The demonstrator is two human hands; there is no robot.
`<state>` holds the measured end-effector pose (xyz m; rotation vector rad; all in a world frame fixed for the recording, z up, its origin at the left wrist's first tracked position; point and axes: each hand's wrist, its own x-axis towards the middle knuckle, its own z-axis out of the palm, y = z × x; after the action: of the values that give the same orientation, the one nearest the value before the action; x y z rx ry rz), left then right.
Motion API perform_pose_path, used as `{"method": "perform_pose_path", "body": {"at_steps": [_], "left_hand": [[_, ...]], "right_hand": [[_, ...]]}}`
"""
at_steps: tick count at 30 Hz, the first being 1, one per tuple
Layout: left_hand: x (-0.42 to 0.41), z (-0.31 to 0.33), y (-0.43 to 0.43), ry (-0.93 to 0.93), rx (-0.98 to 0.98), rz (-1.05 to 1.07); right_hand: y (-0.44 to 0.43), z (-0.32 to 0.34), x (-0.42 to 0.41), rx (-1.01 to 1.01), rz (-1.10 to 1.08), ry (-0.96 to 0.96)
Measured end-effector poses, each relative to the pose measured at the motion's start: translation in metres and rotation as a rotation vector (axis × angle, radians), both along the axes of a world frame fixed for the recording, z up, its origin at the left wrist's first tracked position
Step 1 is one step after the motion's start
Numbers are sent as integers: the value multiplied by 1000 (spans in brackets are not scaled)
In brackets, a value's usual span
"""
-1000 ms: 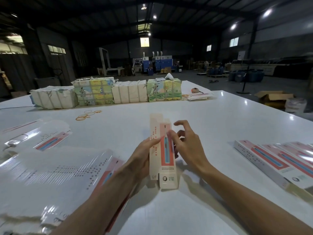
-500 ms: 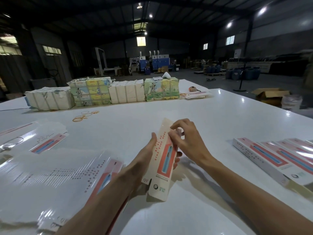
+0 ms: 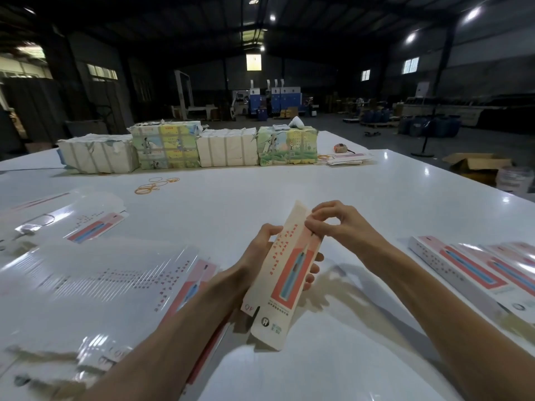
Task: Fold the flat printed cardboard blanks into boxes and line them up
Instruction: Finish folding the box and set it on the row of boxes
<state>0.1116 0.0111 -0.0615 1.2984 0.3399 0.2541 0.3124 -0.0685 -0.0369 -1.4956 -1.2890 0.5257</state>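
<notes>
The desk (image 3: 289, 180) spreads white under both hands. Left of the left hand (image 3: 262, 251) lies a broad fan of flat blanks (image 3: 95, 285), a large pile not yet folded. Right of the right hand (image 3: 341, 224), finished boxes (image 3: 469, 267) lie side by side in a row that runs out of view, so I cannot count them.

Between the hands, held above the desk, is the box (image 3: 292, 273) in work. It seems partly opened into a sleeve, with its top tilted away. The left hand grips its middle, thumb on the left edge and fingers curled round behind. The right hand pinches the top end between thumb and forefinger, apparently working the end flap. The bottom flaps look untucked, so I judge this box about half made, and most of the job remains.
</notes>
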Motion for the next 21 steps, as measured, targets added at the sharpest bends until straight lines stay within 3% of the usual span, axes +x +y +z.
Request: {"method": "perform_pose_path", "body": {"at_steps": [7, 12, 17, 21], "left_hand": [[1, 3, -4, 44, -77, -83], [16, 3, -11, 93, -91, 72], [14, -1, -8, -11, -210, 153], [9, 2, -2, -131, -220, 212]], "right_hand": [[-3, 0, -1, 84, 87, 181], [-3, 2, -7, 152, 239, 374], [-1, -4, -22, 214, 133, 330], [-2, -11, -35, 151, 128, 383]]}}
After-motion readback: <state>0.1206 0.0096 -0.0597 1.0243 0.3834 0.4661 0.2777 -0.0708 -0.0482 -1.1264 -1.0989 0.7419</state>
